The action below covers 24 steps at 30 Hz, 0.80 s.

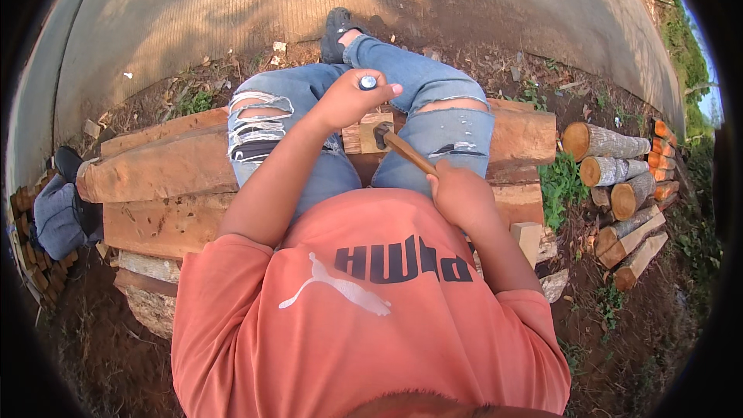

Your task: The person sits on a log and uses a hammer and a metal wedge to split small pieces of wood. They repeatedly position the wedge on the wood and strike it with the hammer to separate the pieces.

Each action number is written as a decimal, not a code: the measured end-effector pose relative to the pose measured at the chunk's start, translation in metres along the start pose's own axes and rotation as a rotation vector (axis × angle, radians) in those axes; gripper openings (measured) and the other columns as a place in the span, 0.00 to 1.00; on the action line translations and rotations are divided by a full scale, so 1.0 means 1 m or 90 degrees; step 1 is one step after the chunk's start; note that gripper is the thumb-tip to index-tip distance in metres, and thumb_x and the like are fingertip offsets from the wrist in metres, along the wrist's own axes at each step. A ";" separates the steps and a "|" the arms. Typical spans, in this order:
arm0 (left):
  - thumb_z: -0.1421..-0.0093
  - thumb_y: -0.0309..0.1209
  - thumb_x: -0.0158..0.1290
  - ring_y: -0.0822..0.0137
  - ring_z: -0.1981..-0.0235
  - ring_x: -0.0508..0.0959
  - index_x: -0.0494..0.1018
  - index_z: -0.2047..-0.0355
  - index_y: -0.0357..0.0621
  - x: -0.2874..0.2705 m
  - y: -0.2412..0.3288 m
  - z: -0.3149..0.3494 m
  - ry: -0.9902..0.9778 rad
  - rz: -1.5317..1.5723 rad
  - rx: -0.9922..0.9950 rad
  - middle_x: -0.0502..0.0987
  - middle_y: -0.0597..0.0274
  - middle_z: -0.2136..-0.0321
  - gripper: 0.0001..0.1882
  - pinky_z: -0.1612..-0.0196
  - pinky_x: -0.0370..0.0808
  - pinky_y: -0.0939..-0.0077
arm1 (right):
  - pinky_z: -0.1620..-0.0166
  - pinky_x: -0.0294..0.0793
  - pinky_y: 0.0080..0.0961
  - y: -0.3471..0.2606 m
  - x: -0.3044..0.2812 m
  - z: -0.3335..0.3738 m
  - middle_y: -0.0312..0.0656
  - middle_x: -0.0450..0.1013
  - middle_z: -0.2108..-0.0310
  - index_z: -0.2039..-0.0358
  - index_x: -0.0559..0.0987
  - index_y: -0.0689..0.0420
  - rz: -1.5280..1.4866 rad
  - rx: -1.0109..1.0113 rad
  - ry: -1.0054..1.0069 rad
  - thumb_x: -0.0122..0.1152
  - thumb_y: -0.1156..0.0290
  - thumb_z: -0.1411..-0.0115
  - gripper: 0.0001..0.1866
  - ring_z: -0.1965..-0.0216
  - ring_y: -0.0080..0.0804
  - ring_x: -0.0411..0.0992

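Observation:
I sit on a stack of thick wooden beams with a pale wood block (362,138) between my thighs. Above it, my left hand (344,102) is closed around an upright chisel (368,83), of which only the round metal end and a bit of dark handle show; the blade is hidden. My right hand (463,195) grips the wooden handle of a hammer (412,153). The hammer's dark head is over the block's right end, lower in the picture than my left fist. Whether the head touches the block I cannot tell.
The reddish beams (159,161) stretch out to both sides of me. Cut logs (611,141) and split pieces lie on the ground at right. A grey and black cloth bundle (60,217) is at far left. Ridged concrete (255,0) spans the far side, beyond dirt and wood chips.

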<state>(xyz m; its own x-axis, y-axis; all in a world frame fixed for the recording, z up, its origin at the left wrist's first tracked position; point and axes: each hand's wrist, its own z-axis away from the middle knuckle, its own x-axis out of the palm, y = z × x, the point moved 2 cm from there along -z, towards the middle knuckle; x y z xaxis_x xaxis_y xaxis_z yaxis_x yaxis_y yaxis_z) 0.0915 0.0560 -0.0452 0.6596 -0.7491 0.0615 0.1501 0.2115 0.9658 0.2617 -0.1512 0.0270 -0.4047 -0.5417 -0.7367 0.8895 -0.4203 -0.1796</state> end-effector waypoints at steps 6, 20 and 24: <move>0.32 0.44 0.65 0.78 0.78 0.63 0.69 0.80 0.49 0.000 0.002 -0.034 -0.008 -0.007 -0.039 0.66 0.76 0.82 0.24 0.73 0.62 0.75 | 0.57 0.79 0.59 -0.007 0.000 -0.006 0.58 0.82 0.66 0.54 0.76 0.60 0.049 -0.022 -0.006 0.51 0.55 0.24 0.19 0.61 0.61 0.81; 0.29 0.46 0.61 0.77 0.80 0.61 0.63 0.72 0.55 -0.075 -0.059 -0.108 0.220 0.412 -0.150 0.61 0.77 0.81 0.21 0.76 0.61 0.76 | 0.59 0.78 0.60 -0.023 0.010 0.000 0.60 0.81 0.68 0.55 0.74 0.61 0.085 0.014 -0.001 0.50 0.56 0.24 0.18 0.64 0.63 0.81; 0.29 0.46 0.60 0.77 0.81 0.63 0.66 0.72 0.52 -0.066 -0.051 -0.104 0.207 0.333 -0.080 0.64 0.75 0.81 0.20 0.76 0.63 0.75 | 0.58 0.78 0.59 -0.030 0.009 0.000 0.59 0.81 0.68 0.55 0.74 0.61 0.094 0.024 -0.003 0.50 0.56 0.24 0.18 0.63 0.62 0.81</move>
<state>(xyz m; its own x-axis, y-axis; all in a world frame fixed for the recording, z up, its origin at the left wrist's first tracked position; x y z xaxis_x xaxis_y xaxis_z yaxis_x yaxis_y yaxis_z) 0.1173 0.1599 -0.1245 0.8563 -0.3014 0.4194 -0.1813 0.5850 0.7905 0.2318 -0.1436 0.0256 -0.2711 -0.6026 -0.7506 0.9308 -0.3628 -0.0449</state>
